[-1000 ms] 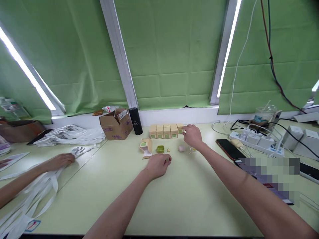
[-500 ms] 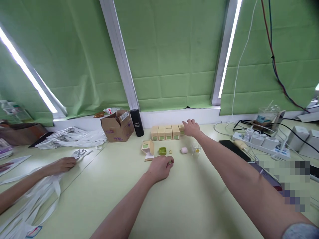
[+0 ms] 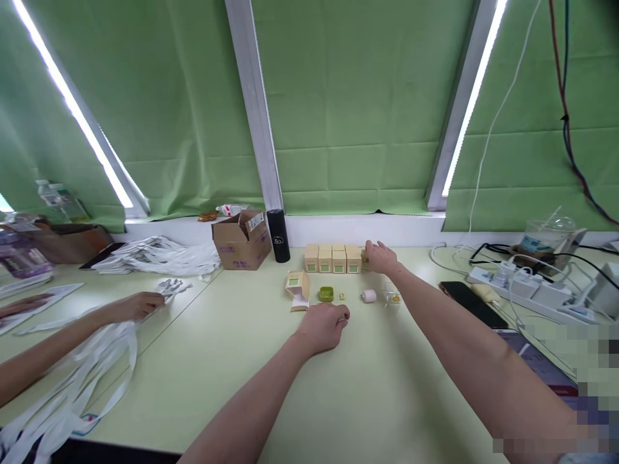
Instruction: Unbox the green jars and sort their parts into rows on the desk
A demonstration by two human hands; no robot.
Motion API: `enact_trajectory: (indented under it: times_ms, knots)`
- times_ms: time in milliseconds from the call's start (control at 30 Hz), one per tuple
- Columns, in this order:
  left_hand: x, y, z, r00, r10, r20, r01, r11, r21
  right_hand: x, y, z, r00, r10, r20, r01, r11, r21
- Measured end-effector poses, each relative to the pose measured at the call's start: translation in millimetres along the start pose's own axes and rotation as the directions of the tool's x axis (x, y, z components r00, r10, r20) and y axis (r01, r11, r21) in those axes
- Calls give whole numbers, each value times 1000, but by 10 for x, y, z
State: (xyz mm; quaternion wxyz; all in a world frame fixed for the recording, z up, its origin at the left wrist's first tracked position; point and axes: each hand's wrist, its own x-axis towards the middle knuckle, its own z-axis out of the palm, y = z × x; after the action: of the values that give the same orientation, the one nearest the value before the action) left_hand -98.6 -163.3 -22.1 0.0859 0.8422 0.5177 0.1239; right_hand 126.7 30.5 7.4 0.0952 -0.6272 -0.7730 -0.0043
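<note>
Several small tan boxes with green labels [image 3: 325, 259] stand in a row at the back of the table. At the row's right end, my right hand [image 3: 382, 258] has its fingers closed about one more small box [image 3: 365, 260], mostly hidden behind them. My left hand [image 3: 325, 327] rests on the table with curled fingers; what they may hold is hidden. Just beyond it are an opened small box [image 3: 298, 290], a green dish-like piece [image 3: 326, 294] and a tiny yellow piece [image 3: 342, 296]. A pale pink roll [image 3: 369, 296] and a clear container [image 3: 393, 297] lie to the right.
A cardboard carton [image 3: 242, 243] and a black cylinder [image 3: 278, 236] stand at the back left. Another person's hand [image 3: 138, 305] works with white straps [image 3: 104, 361] at the left. A phone [image 3: 471, 303], a power strip [image 3: 532, 293] and cables lie on the right.
The view has turned slightly left, so things appear farther right. My right hand has lowered a little at the end box and covers more of it. My left hand stays in place.
</note>
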Motion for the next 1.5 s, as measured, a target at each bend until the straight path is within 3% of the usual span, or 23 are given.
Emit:
enact_trajectory:
  times_ms: [167, 333, 400, 467, 533, 600, 733, 867, 1000, 1167, 1333, 1500]
  knots:
    - [-1, -28, 33, 999, 15, -32, -16, 1000, -22, -90, -15, -91, 996, 66, -67, -59, 993, 106]
    - [7, -42, 12, 997, -14, -79, 9, 998, -67, -378, -50, -427, 951, 103, -291, -41, 976, 213]
    - [22, -59, -15, 981, -40, -191, 13, 990, -140, -613, -127, -542, 898, 86, -431, 74, 937, 342]
    - [44, -85, -48, 942, -72, -329, -8, 972, -236, -924, -252, -570, 865, 60, -498, 231, 833, 502]
    - [70, -112, -78, 891, -108, -440, -39, 949, -312, -1276, -401, -492, 889, 16, -457, 298, 738, 605]
    - [92, -128, -98, 863, -137, -487, -67, 923, -379, -1607, -533, -331, 921, -53, -386, 319, 670, 670]
    - [113, -113, -96, 906, -160, -392, -110, 805, -583, -2008, -641, 35, 966, -84, -245, 248, 576, 779]
    - [115, -81, -51, 953, -138, -269, -108, 676, -729, -2068, -592, 232, 975, -94, -202, 221, 518, 826]
    - [130, -90, 13, 957, -164, -240, -103, 582, -807, -2044, -524, 280, 972, -163, -169, 226, 467, 855]
    - [159, -101, 63, 956, -205, -211, -88, 486, -870, -2025, -413, 259, 934, -232, -272, 356, 536, 766]
    - [159, -60, 59, 953, -224, -202, -76, 471, -879, -1983, -282, 195, 920, -249, -302, 391, 584, 711]
    - [135, -27, 48, 949, -227, -219, -84, 489, -868, -1968, -248, 224, 930, -247, -272, 366, 563, 741]
